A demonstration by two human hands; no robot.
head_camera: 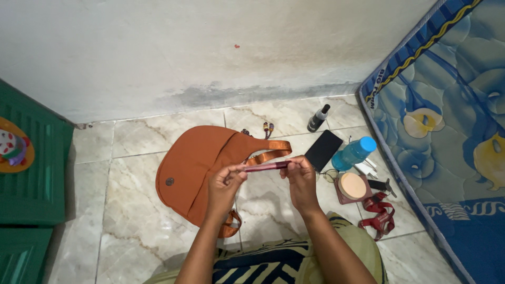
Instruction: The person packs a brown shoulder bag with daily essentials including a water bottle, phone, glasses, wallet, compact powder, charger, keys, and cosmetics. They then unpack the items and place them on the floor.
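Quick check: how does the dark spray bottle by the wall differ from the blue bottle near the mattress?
The spray bottle is dark, slim and smaller; the blue bottle is translucent light blue, wider and larger. The spray bottle has a pale, narrow top; the blue bottle has a broad blue cap. The spray bottle lies nearer the wall, the blue bottle beside the black phone. Both rest on the tiled floor.

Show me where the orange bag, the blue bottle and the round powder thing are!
orange bag (192, 168), head view, on its flat front panel.
blue bottle (353, 153), head view, on its clear blue body below the cap.
round powder compact (353, 185), head view, on the middle of the beige puff.
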